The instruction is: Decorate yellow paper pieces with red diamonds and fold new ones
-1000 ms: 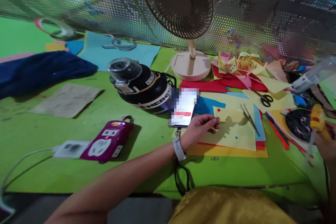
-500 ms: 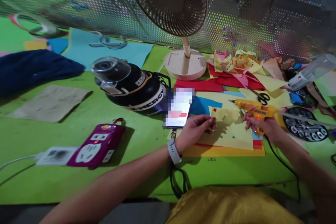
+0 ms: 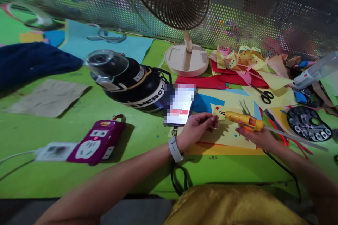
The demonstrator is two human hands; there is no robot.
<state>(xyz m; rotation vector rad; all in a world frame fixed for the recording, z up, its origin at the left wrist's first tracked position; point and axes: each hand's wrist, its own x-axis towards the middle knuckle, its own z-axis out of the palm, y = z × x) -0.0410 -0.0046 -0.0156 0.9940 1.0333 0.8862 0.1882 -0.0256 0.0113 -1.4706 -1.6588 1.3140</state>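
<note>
Gold creased cloth [image 3: 229,204] lies nearest me. Over flat yellow paper [image 3: 224,138], my left hand [image 3: 199,126] ends a slanting forearm [image 3: 116,175], thumb and fingertips [image 3: 214,119] pressed together; anything between them is too small to make out. My right hand [image 3: 260,139] curls round the smooth plastic glue gun [image 3: 244,119], hiding most of its handle, the tapered metal nozzle [image 3: 222,113] near my left fingertips. Beyond, the ribbed round fan [image 3: 171,0] is cut off on top.
</note>
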